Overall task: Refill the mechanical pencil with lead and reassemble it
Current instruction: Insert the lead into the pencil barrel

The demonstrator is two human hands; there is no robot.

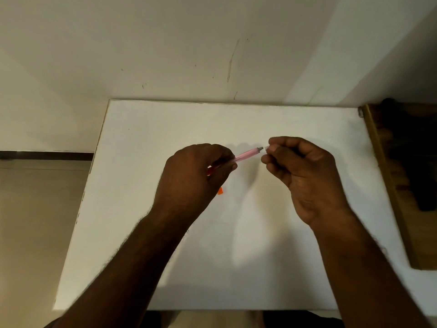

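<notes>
My left hand [196, 171] grips a pink translucent mechanical pencil [246, 154] above the white table [142, 233]. The pencil slants up to the right, and its grey end points at my right hand [300, 171]. Right beside that end, my right hand's thumb and fingers pinch a small pale part [267, 148], mostly hidden by the fingertips. A small orange piece [220, 191] lies on the table just below my left hand, partly covered by it.
The table stands against a pale wall [212, 43]. A brown wooden surface [387, 174] with dark objects on it adjoins the table's right edge. The floor [35, 221] shows at the left.
</notes>
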